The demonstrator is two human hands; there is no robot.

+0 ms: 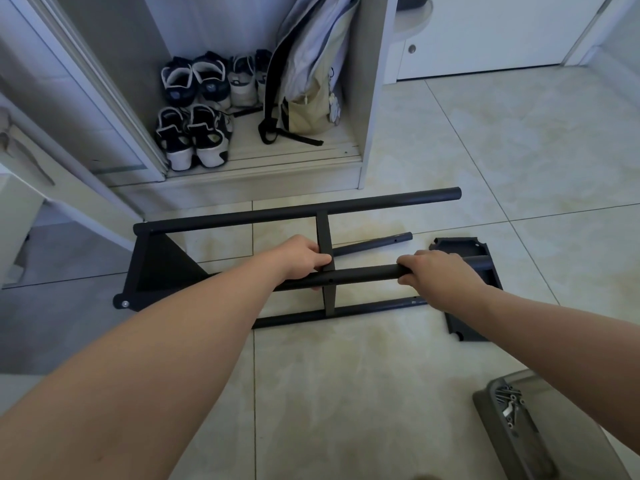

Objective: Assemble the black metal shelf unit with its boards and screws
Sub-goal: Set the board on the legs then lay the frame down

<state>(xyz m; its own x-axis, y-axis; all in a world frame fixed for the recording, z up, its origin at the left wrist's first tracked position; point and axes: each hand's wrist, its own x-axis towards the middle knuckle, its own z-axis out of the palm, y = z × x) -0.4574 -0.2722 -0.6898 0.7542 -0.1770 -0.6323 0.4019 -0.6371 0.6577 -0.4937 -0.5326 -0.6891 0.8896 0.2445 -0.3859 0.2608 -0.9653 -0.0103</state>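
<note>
On open tiles (346, 382), hands (306, 259) (434, 277) gripping black tube (363, 274), cupboard (242, 181) beyond

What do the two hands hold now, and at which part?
Both grip the middle black tube: the left hand where the flat crossbar crosses it, the right hand farther right.

Pale cream glossy floor tiles (450, 150) laid in large squares, crossed by thin grey grout lines. Open white wooden closet alcove (367, 98) seen at rear, grey sliding door panel (86, 109) standing at left. Two pairs of navy-and-white sneakers (207, 140) lined up on closet floor, pale grey pair (242, 84) beside rear row. Beige-and-grey fabric backpack (311, 81) with black straps leaned against alcove's right wall. White low cabinet (485, 39) with round recessed pull (411, 48) set at right. Room lit softly, evenly; faint sheen shown on tiles.
</note>
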